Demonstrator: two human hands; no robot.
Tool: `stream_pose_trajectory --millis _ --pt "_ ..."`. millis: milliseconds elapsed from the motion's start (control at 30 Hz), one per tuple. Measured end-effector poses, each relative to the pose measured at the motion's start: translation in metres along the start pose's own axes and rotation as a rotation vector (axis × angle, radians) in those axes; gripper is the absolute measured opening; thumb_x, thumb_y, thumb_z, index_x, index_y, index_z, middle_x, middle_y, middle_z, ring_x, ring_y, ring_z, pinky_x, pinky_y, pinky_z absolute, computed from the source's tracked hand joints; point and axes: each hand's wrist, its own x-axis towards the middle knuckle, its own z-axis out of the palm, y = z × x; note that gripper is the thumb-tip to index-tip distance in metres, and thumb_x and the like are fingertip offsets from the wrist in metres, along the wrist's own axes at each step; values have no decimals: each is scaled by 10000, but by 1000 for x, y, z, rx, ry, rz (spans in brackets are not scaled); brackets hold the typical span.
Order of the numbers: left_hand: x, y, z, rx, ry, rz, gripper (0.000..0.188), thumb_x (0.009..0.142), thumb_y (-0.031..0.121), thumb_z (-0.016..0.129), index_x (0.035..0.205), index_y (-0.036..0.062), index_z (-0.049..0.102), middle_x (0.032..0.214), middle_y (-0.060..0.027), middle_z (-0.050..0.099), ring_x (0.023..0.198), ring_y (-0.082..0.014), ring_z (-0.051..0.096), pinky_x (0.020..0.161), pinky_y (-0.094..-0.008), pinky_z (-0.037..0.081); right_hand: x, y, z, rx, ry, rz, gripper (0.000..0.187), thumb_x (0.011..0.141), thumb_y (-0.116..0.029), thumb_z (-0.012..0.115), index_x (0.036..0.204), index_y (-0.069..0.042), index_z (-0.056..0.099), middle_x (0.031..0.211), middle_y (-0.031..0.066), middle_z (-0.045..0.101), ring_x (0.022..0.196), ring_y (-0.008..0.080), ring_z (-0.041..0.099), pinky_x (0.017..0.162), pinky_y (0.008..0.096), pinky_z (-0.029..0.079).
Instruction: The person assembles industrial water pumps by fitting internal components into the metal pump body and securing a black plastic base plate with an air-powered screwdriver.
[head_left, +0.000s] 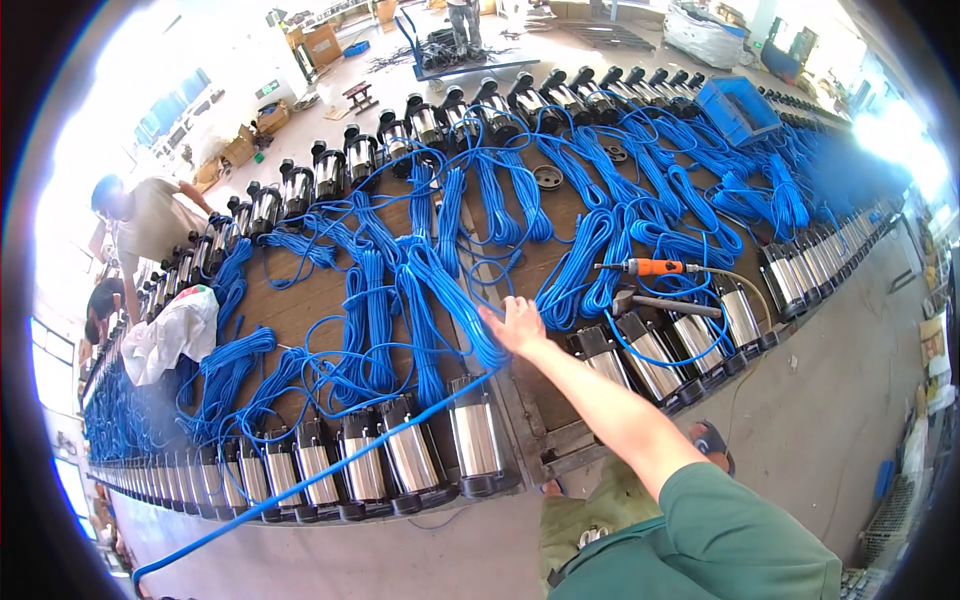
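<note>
My right hand (517, 327) reaches in from the lower right, its fingers curled at the near end of a looped bundle of blue cable (452, 295). The bundle lies across the workbench among other blue bundles. From near its end a single blue cable (330, 463) stretches toward the lower left, passing over a row of pumps. Just below the hand stands a silver pump (477, 435) with a dark base. My left hand is out of view.
An orange-bodied power tool (655, 267) and a hammer (665, 304) lie right of my hand. Silver pumps line both bench edges. A blue bin (738, 110) sits at the far right, a white plastic bag (172, 335) at the left. Another person (150, 225) stands at the far left.
</note>
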Motion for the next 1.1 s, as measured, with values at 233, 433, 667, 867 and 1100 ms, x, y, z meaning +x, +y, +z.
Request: stream_pose_trajectory --millis 233,433,667,867,1100 --pt "12 -14 44 -106 -61 158 262 1032 272 588 1127 31 624 965 -85 652 909 -226 631 897 -410 511 32 79 -116 -10 43 -313 457 933 -486 608 801 -73 753 861 184 730 891 392 708 781 487 564" --pt "13 -42 79 -110 -66 225 256 1032 265 586 1142 37 626 988 -78 652 926 -221 633 913 -402 508 61 152 -174 -6 206 68 367 899 -413 649 911 -70 777 980 190 752 942 360 728 864 482 566" --pt "30 -62 104 -113 -90 196 251 1033 257 583 1159 44 628 1014 -71 653 946 -216 636 932 -392 504 122 118 -100 193 -229 417 881 832 -603 696 1401 54 553 1421 304 547 1342 410 535 1106 459 456" --pt "40 -62 110 -113 -107 177 249 1034 250 581 1174 50 630 1036 -65 654 963 -211 638 948 -384 501 124 81 -62 389 53 1059 860 724 -451 811 1384 31 546 1456 203 543 1357 346 519 1107 430 450" --pt "35 -91 127 -268 -111 140 247 1035 242 578 1191 57 632 1063 -58 654 983 -206 641 966 -374 497 109 59 -143 1453 336 411 352 713 -278 815 852 41 764 886 101 744 828 200 692 735 365 555"
